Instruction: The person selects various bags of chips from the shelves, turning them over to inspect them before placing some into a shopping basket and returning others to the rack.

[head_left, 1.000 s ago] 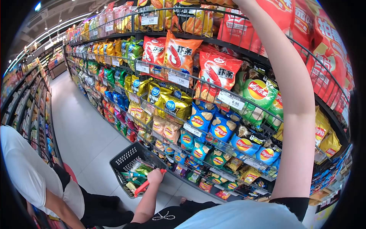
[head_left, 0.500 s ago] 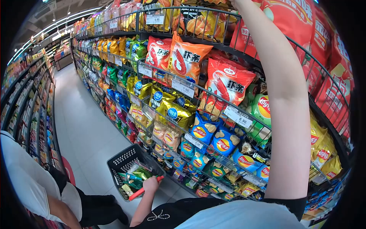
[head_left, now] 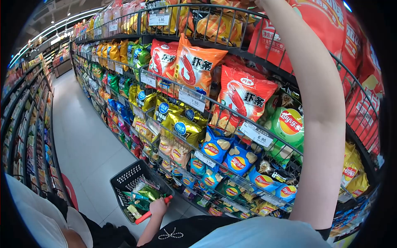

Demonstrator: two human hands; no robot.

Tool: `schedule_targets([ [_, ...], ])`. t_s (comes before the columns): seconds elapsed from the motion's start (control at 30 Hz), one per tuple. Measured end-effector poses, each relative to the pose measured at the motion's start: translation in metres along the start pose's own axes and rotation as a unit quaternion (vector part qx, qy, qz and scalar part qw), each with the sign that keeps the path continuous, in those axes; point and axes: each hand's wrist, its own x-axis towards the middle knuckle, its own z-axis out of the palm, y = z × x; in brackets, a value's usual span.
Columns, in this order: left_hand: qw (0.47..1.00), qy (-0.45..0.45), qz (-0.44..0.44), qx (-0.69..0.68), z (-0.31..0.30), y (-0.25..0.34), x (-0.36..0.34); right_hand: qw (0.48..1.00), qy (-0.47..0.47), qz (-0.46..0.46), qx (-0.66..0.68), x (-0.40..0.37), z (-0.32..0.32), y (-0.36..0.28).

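Observation:
My left hand [head_left: 158, 206] is closed around the red handle [head_left: 154, 211] of a dark plastic shopping basket [head_left: 122, 178] with several green and shiny snack packets [head_left: 144, 193] inside. My right arm [head_left: 316, 103] reaches up to the top shelf. Only the edge of my right hand [head_left: 261, 2] shows, at the upper border of the view beside yellow and black snack bags [head_left: 221, 25] behind the wire rail; its fingers are out of sight. Under the raised arm stand red shrimp-stick bags [head_left: 240, 93], an orange bag [head_left: 196, 66] and a green Lay's bag [head_left: 286, 126].
Wire-fronted shelves with price tags [head_left: 256, 133] curve along the right side. Large red bags [head_left: 322, 25] sit at upper right. Another person in a white top [head_left: 35, 206] stands close on my left. The tiled aisle [head_left: 74, 124] runs between this shelving and the left shelves [head_left: 31, 124].
The view has shifted a little, so the shelf bags appear slightly further left. The basket and my left hand sit a little lower and further left. My right arm stays raised.

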Motion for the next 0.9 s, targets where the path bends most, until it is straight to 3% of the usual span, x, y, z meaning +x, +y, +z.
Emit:
schedule_targets([
  [0.17, 1.000, -0.002, 0.018, -0.018, -0.003, -0.003, 0.000, 0.997, 0.058, 0.045, -0.001, -0.054, -0.004, -0.005],
  [0.43, 0.996, 0.032, 0.058, -0.054, 0.002, -0.010, 0.002, 0.994, 0.042, 0.097, 0.008, -0.049, 0.001, -0.003],
  [0.53, 0.995, 0.035, 0.068, -0.058, 0.009, -0.014, 0.004, 0.992, 0.079, 0.100, 0.004, -0.063, 0.009, -0.008],
  [0.63, 0.994, 0.040, 0.075, -0.067, 0.014, -0.016, 0.006, 0.995, 0.025, 0.090, 0.042, -0.057, 0.000, -0.005],
  [0.73, 0.994, 0.044, 0.080, -0.067, 0.015, -0.018, 0.007, 0.980, 0.093, 0.028, 0.175, -0.086, 0.005, -0.009],
  [0.77, 0.993, 0.046, 0.082, -0.067, 0.015, -0.018, 0.007, 0.953, 0.137, 0.008, 0.271, -0.080, 0.005, -0.007],
  [0.87, 0.996, -0.027, 0.052, -0.065, 0.000, -0.012, 0.004, 0.950, 0.109, -0.023, 0.292, -0.069, -0.009, -0.002],
  [0.9, 0.997, -0.004, 0.058, -0.048, -0.002, -0.011, 0.005, 0.946, 0.111, -0.034, 0.303, -0.070, -0.006, -0.005],
])
